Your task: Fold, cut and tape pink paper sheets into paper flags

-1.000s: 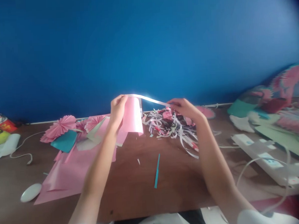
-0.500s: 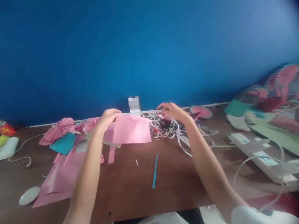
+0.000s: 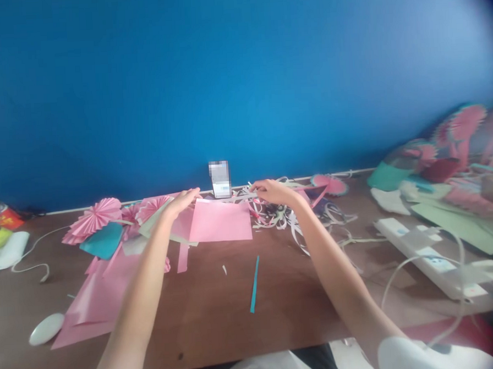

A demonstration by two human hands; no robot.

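Note:
My left hand is stretched out flat at the upper left corner of a pink paper sheet, with nothing gripped in it. The sheet lies on the table and has a narrow white edge along its far side. My right hand is beyond the sheet's right corner with its fingers bent. A thin white paper strip shows at its fingertips, which partly hide it. Under and behind this hand is a tangled heap of white and pink paper strips.
A phone stands against the blue wall. Pink paper fans, a teal piece and pink sheets lie left. A blue strip lies in front. A power strip with cables and paper crafts are on the right.
The white strip stretched between both hands has left my left hand, whose fingers are now straight. My right hand has shifted slightly left and down. The pink sheet now lies flatter.

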